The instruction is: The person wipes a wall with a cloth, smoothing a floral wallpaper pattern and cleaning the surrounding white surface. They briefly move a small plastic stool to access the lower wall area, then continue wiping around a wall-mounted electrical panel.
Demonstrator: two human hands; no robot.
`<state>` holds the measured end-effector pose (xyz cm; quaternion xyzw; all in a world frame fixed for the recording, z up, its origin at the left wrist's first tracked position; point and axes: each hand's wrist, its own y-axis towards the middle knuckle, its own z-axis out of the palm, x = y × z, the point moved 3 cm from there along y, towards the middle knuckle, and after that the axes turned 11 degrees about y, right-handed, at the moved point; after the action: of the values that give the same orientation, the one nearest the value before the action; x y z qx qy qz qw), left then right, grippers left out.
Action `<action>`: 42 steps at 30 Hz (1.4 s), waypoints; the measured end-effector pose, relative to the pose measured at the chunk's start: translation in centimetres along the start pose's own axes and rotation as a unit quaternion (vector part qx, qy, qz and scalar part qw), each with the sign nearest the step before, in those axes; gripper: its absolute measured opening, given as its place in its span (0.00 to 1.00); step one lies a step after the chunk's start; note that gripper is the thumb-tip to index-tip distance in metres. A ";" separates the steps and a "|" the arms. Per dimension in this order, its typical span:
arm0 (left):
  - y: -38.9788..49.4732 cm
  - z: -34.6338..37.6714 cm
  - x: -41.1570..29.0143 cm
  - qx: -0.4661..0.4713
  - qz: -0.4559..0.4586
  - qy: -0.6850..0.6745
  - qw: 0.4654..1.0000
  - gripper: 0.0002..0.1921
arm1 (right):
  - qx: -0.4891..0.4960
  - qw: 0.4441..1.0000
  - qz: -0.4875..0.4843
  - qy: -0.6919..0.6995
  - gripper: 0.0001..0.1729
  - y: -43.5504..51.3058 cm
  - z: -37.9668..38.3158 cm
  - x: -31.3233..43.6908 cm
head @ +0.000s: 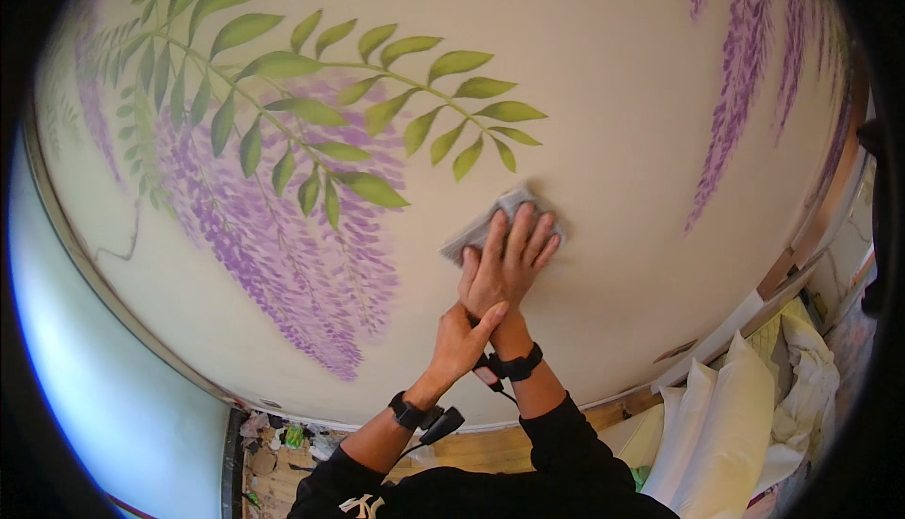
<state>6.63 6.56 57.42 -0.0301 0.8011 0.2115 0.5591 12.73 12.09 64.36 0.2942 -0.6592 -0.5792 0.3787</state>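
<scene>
My right hand [500, 264] lies over a folded grey cloth [475, 234], fingers spread, and holds it flat against a cream wall [608, 165]. My left hand [459, 341] is clasped around my right wrist, its thumb across the top. Up and to the left of the cloth, painted green leaves [452, 105] and a purple wisteria cluster [283, 264] cover the wall. A faint greyish shade shows on the wall around the cloth. The cloth's middle is hidden under my fingers.
Black wrist straps with cabled devices [442, 426] sit on both forearms. White pillows [732, 434] are stacked at lower right. Litter [293, 438] lies on the wooden floor [488, 452] by the wall's foot. A pale glass-like panel [92, 349] borders the wall at left.
</scene>
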 end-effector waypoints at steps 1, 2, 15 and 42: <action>-0.5 0.5 0.6 0.004 -0.045 -0.004 0.999 0.32 | 0.050 0.999 0.010 -0.003 0.38 -0.5 0.1 -0.1; -0.7 0.8 0.4 -0.016 -0.012 -0.075 0.997 0.32 | 0.067 0.998 0.000 0.009 0.38 -0.7 0.1 0.0; 1.0 8.8 -4.4 0.018 -0.038 -0.047 0.998 0.32 | 0.019 1.000 0.010 -0.006 0.39 2.5 -4.8 -8.4; 3.2 17.1 -5.8 0.032 0.010 -0.108 0.994 0.27 | 0.060 0.998 -0.027 -0.007 0.36 3.4 -9.4 -15.8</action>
<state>22.97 14.74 58.80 0.0187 0.7426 0.1937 0.6409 29.31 20.57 65.57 0.3303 -0.6871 -0.5506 0.3400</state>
